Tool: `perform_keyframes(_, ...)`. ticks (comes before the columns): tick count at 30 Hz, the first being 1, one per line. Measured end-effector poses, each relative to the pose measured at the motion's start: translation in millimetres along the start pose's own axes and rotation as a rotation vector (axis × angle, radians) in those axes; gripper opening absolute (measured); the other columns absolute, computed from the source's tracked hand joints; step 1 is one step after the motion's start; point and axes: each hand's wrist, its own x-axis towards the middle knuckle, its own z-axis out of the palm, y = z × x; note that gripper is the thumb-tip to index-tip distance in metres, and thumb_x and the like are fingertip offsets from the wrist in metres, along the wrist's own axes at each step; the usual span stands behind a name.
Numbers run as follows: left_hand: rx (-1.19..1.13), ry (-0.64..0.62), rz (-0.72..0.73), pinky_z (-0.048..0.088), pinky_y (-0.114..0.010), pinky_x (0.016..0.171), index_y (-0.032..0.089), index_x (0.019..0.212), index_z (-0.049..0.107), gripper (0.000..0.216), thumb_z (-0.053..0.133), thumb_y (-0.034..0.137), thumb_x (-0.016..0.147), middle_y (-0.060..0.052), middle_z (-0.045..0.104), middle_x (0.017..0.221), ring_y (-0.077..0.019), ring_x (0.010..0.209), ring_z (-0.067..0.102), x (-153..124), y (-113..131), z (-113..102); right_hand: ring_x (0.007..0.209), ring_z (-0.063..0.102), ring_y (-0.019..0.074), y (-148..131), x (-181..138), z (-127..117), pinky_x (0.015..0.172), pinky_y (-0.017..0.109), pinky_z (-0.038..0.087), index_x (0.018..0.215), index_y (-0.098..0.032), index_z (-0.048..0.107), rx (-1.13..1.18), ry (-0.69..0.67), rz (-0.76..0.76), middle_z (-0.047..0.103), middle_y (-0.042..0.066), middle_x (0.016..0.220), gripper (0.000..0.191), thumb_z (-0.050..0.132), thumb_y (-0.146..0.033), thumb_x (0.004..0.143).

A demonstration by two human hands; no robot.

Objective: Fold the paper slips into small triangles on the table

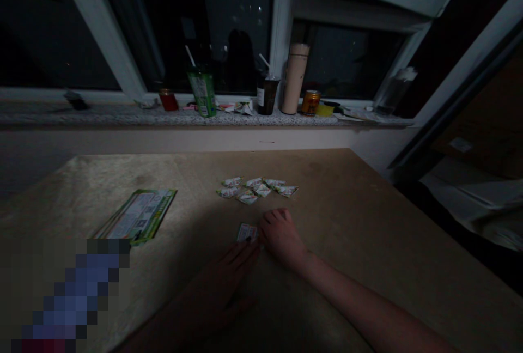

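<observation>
A small folded paper piece [247, 232] lies on the tan table [368, 222] in front of me. My right hand [281, 237] rests on the table with its fingers curled against the paper's right edge. My left hand [223, 282] lies flat in shadow, fingers stretched toward the paper's lower edge. Just beyond, several small folded paper pieces [256, 189] lie in a loose cluster. A stack of green and white leaflets [139, 215] sits to the left.
A stone windowsill [122, 116] runs behind the table with a green cup with a straw [202, 90], a dark cup [267, 94], a tall beige flask [295, 78], a red can [168, 99] and an orange can [310, 102]. The windows are dark.
</observation>
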Motion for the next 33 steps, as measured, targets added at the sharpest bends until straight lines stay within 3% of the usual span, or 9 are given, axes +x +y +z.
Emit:
perform_keyframes(10,0.0,-0.006,-0.005,0.023,-0.045,0.111,0.027,0.149,0.002,0.082,0.053,0.045,0.087,-0.003,0.01,0.155,-0.0272,0.139,0.02,1,3,-2,0.091,0.053,0.0238,0,1,0,0.085,0.04,0.036,0.087,-0.016,0.061,0.012,0.029,0.004,0.062,0.008,0.09,0.012,0.05,-0.021,0.09)
perform_keyframes(15,0.015,-0.012,-0.018,0.024,-0.045,0.111,0.027,0.149,0.002,0.084,0.054,0.044,0.085,-0.003,0.012,0.154,-0.0265,0.138,0.02,1,4,-3,0.095,0.055,0.0219,5,-13,-15,0.089,0.038,0.041,0.099,-0.014,0.062,0.177,0.125,0.002,0.065,0.009,0.098,0.018,0.048,-0.023,0.092)
perform_keyframes(19,0.021,-0.001,-0.032,0.025,-0.044,0.111,0.025,0.149,0.01,0.082,0.055,0.048,0.084,-0.004,0.018,0.153,-0.0266,0.137,0.024,-1,2,1,0.118,0.05,0.0179,4,-46,-24,0.108,0.037,0.03,0.122,-0.017,0.055,0.318,0.108,-0.249,0.06,0.007,0.124,0.032,0.043,-0.025,0.094)
perform_keyframes(23,0.022,0.022,-0.01,0.023,-0.043,0.112,0.024,0.149,0.011,0.082,0.055,0.051,0.084,-0.004,0.017,0.154,-0.0264,0.137,0.024,-1,1,4,0.132,0.037,0.0198,0,-71,-22,0.115,0.04,0.022,0.139,-0.013,0.037,0.341,-0.02,-0.228,0.044,0.009,0.141,0.052,0.045,-0.034,0.092)
perform_keyframes(27,0.022,0.028,-0.023,0.023,-0.044,0.112,0.024,0.149,0.012,0.082,0.055,0.05,0.084,-0.005,0.018,0.153,-0.0272,0.137,0.023,0,3,4,0.133,0.036,0.0176,-1,-72,-24,0.117,0.04,0.014,0.14,-0.015,0.036,0.392,-0.084,-0.207,0.042,0.007,0.143,0.052,0.043,-0.036,0.093)
perform_keyframes(33,0.024,0.018,0.01,0.022,-0.042,0.112,0.023,0.149,0.008,0.083,0.055,0.047,0.084,-0.005,0.016,0.154,-0.0259,0.138,0.021,-1,3,3,0.13,0.04,0.0173,-1,-68,-28,0.117,0.041,0.013,0.139,-0.017,0.038,0.441,-0.067,-0.181,0.046,0.007,0.14,0.05,0.045,-0.032,0.092)
